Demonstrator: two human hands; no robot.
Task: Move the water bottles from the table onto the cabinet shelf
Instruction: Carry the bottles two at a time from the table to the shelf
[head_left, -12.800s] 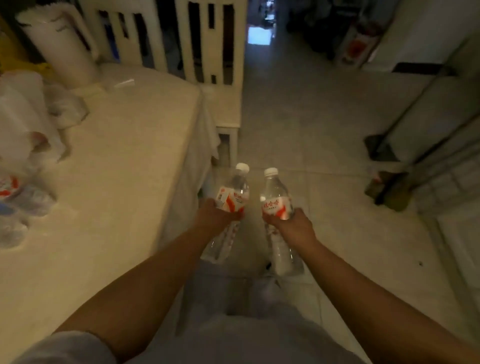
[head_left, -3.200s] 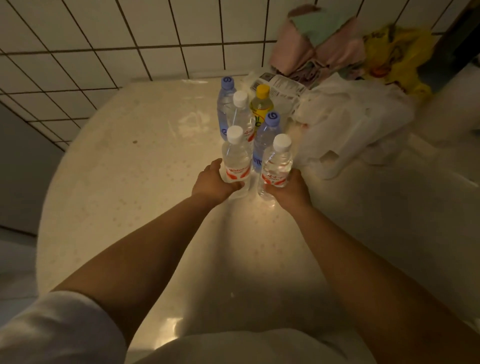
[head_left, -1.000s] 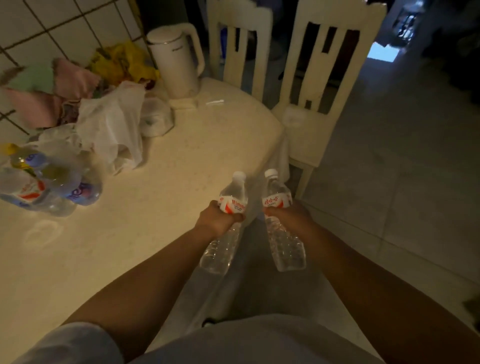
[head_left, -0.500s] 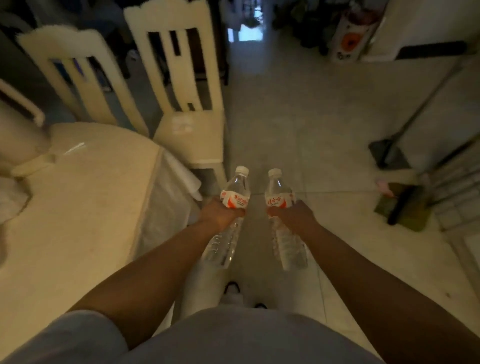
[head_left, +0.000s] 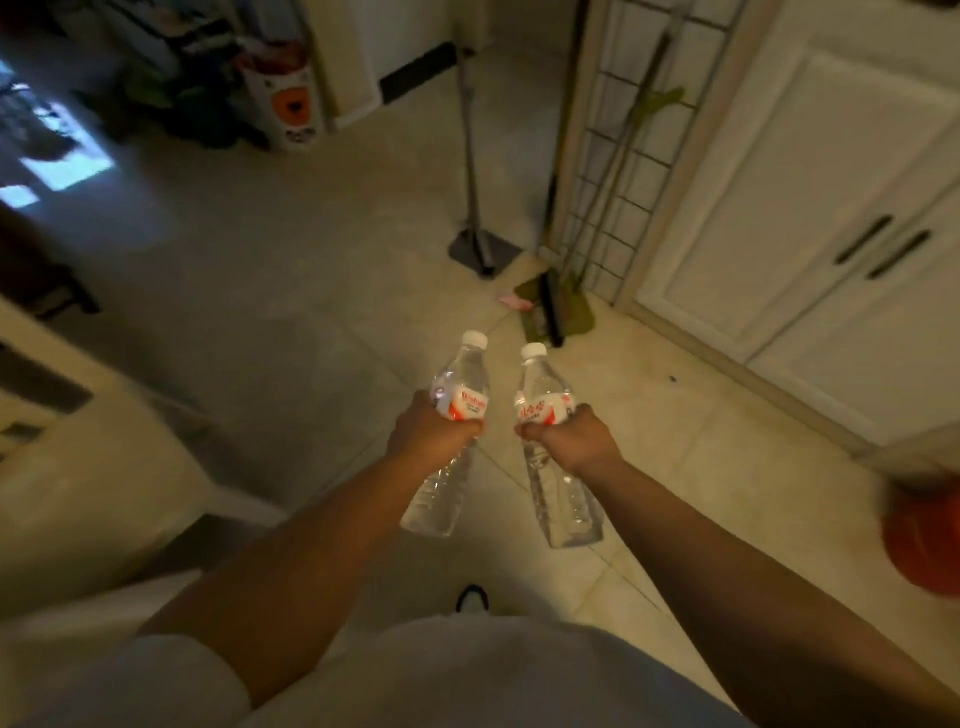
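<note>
Tiled floor (head_left: 291, 270) fills the view, with a white cabinet (head_left: 810, 218) of closed double doors at the right. Two water bottles, caps forward, hang over the floor: the left bottle (head_left: 457, 415) in the left hand (head_left: 434, 434), the right bottle (head_left: 550, 441) in the right hand (head_left: 569, 441), fingers wrapped tightly round each label. Half a second ago chairs lay ahead; now the view has swung toward the cabinet, so delivery looks near. Both arms reach forward, nearly straight, bottles just apart. Only the desk (head_left: 78, 467) edge shows at left.
</note>
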